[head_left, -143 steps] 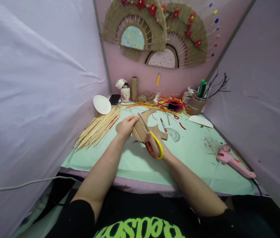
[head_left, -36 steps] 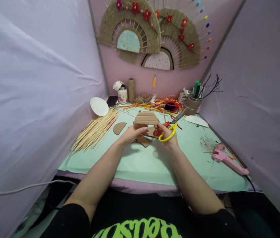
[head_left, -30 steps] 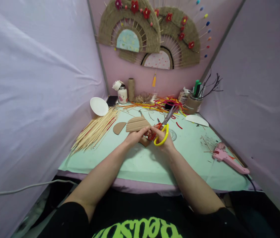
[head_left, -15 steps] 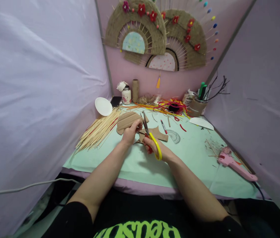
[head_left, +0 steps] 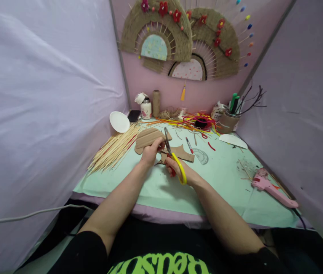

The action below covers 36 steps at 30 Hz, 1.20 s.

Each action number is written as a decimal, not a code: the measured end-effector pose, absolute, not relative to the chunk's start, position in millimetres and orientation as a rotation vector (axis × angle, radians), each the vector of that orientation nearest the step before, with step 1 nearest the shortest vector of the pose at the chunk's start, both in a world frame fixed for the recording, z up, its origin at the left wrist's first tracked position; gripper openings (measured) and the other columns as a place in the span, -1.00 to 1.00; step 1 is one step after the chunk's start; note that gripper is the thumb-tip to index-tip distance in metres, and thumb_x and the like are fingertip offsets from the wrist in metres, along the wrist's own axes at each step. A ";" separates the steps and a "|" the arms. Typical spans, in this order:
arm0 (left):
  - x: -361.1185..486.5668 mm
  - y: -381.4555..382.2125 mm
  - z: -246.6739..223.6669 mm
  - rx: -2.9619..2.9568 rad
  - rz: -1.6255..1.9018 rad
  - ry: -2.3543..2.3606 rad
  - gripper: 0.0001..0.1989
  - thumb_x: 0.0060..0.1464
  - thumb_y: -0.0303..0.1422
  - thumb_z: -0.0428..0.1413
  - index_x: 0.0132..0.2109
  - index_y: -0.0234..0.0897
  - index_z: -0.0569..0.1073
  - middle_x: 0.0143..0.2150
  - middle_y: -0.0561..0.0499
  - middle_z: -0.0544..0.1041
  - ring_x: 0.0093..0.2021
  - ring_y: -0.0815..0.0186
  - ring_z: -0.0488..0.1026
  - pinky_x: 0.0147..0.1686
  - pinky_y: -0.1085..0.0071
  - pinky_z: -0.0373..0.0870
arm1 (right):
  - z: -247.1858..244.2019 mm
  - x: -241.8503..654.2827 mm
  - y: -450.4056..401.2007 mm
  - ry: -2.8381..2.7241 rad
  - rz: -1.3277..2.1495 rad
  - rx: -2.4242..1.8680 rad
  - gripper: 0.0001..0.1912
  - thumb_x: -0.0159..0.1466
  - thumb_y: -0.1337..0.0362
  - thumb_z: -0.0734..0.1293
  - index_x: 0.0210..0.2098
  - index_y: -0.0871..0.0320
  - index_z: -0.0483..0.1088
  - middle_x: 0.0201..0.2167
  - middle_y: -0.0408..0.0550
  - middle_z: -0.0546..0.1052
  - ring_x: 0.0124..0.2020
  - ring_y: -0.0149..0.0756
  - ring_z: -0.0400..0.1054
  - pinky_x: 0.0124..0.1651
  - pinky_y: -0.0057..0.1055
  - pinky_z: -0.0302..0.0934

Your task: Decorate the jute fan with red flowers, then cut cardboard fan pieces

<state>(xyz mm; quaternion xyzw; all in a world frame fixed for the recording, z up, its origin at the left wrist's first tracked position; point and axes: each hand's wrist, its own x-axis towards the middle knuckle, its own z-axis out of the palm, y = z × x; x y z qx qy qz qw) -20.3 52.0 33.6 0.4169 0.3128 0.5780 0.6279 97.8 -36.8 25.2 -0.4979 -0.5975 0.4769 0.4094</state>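
My left hand (head_left: 152,149) is closed on a rounded piece of cardboard (head_left: 147,137), gripping it near its right edge. The fingers of my right hand (head_left: 175,166) are wrapped round the handles of the scissors (head_left: 181,169), which have one yellow loop and some red. Their blades point up and away from me, against the right edge of the held cardboard; how far apart they are is hard to tell. Cut cardboard scraps (head_left: 182,153) lie on the table just beyond my right hand.
Thin sticks (head_left: 114,149) lie at the left beside a white dish (head_left: 119,121). Right of the scraps are a marker (head_left: 189,145) and a protractor (head_left: 200,156). A pink glue gun (head_left: 272,188) rests at the right edge. Coloured strands (head_left: 175,123) and a bottle (head_left: 146,109) line the back.
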 end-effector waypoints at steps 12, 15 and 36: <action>-21.5 55.7 25.7 1.022 1.286 0.740 -0.74 -0.17 -0.19 0.28 -0.42 -0.31 0.50 -0.50 0.05 0.48 -0.47 0.39 0.39 -0.40 0.44 0.35 | 19.4 101.2 -33.2 -1.567 1.170 -1.284 -0.51 0.28 -0.21 0.11 -0.41 0.10 0.16 -0.62 -0.25 0.24 -0.61 -0.41 0.16 -0.52 -0.42 0.13; -21.0 55.2 25.8 1.021 1.288 0.733 -0.73 -0.17 -0.18 0.28 -0.41 -0.31 0.51 -0.50 0.05 0.48 -0.48 0.40 0.37 -0.41 0.45 0.34 | 17.1 102.6 -32.3 -1.588 1.160 -1.273 -0.50 0.28 -0.22 0.10 -0.40 0.10 0.16 -0.62 -0.25 0.24 -0.61 -0.40 0.16 -0.51 -0.42 0.13; -14.5 48.9 33.4 0.846 1.272 0.602 -0.76 -0.20 -0.28 0.32 -0.38 -0.31 0.48 -0.52 0.11 0.45 -0.50 0.45 0.36 -0.42 0.48 0.30 | 19.9 93.2 -37.3 -1.491 1.014 -1.425 -0.40 0.27 -0.29 0.03 -0.41 0.12 0.24 -0.70 -0.23 0.27 -0.70 -0.39 0.22 -0.59 -0.45 0.12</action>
